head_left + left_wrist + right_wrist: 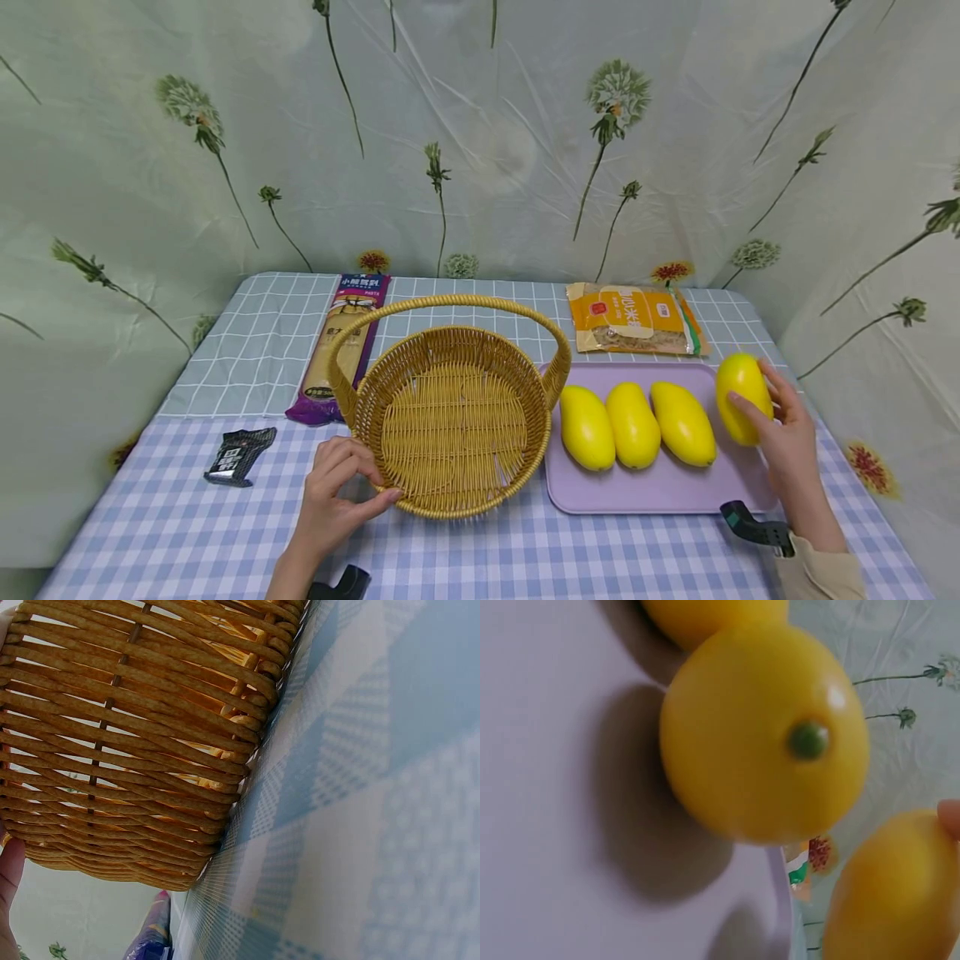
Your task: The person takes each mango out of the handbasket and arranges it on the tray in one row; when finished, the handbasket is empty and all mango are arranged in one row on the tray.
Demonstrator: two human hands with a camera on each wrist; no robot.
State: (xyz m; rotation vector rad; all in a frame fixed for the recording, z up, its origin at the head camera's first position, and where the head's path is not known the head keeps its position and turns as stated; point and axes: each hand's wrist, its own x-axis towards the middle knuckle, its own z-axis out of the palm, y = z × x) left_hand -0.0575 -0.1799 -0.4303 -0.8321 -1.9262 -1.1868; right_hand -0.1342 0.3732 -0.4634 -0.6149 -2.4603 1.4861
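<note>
My left hand (341, 492) grips the near left rim of a round wicker basket (453, 508), thumb over the edge and fingers along the outside. Inside, the basket shows only its bare woven bottom, and its tall handle arches above. In the left wrist view, the woven wall (112, 750) stands on the checked cloth. Between thumb and fingers, my right hand (787, 429) holds a yellow mango (742, 398) over the right end of a lilac tray (630, 497). Three more mangoes (633, 425) lie side by side on that tray; one shows a green stem spot (808, 740) in the right wrist view.
Behind the basket's left side lies a purple pasta packet (348, 325). An orange and clear food packet (637, 319) lies behind the tray. A small black packet (238, 456) is at the left on the checked tablecloth (187, 533). A flowered curtain (495, 167) hangs behind the table.
</note>
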